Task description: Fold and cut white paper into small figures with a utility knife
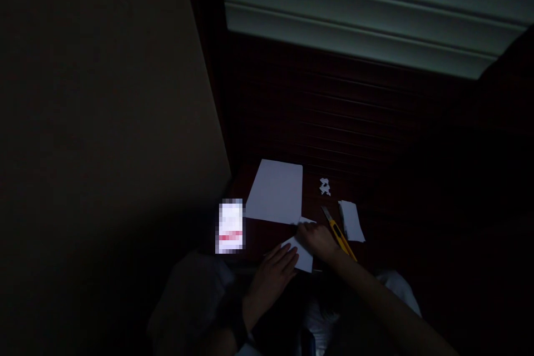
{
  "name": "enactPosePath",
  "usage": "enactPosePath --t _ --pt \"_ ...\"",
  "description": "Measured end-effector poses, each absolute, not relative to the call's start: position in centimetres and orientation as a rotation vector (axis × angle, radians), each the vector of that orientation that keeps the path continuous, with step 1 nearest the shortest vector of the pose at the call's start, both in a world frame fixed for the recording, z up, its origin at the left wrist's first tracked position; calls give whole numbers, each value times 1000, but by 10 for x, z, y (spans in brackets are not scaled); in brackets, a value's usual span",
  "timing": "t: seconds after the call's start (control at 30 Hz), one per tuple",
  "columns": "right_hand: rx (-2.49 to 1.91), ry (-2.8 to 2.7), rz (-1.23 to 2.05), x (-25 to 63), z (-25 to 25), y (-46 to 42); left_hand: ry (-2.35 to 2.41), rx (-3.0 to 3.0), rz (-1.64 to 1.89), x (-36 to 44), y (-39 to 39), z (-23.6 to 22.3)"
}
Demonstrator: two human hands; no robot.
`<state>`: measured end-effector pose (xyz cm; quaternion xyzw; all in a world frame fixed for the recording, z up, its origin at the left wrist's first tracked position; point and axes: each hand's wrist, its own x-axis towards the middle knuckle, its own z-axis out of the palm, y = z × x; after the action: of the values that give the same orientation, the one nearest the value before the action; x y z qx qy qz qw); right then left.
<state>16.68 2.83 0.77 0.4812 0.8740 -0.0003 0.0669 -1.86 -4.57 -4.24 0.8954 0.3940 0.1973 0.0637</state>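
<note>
My left hand lies with its fingers stretched out across the left side of a small white sheet of paper at the near edge of the table. My right hand is closed, pressed down over the upper right part of that sheet. What its fingers hold, if anything, is hidden. A white corner of paper shows just beyond the right knuckles. To the right of this hand lies a yellow and black utility knife, its blade out and pointing away from me.
A larger white sheet lies farther back. Small torn paper scraps sit right of it, and a stack of white paper slips is at the right. A glowing, blurred-out screen stands left. Wall and shutter surround the dark table.
</note>
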Motion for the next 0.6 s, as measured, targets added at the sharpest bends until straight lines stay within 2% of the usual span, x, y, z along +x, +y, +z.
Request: enactPosePath --t 0.43,0.53,0.6 --pt "1770 2440 -2 196 5 53 1106 2733 524 -30 -45 -39" --pt "2050 2374 -22 196 3 46 1184 2743 489 -31 -48 -42" --pt "2380 2330 -171 195 1 39 1210 2760 470 -30 -50 -44"
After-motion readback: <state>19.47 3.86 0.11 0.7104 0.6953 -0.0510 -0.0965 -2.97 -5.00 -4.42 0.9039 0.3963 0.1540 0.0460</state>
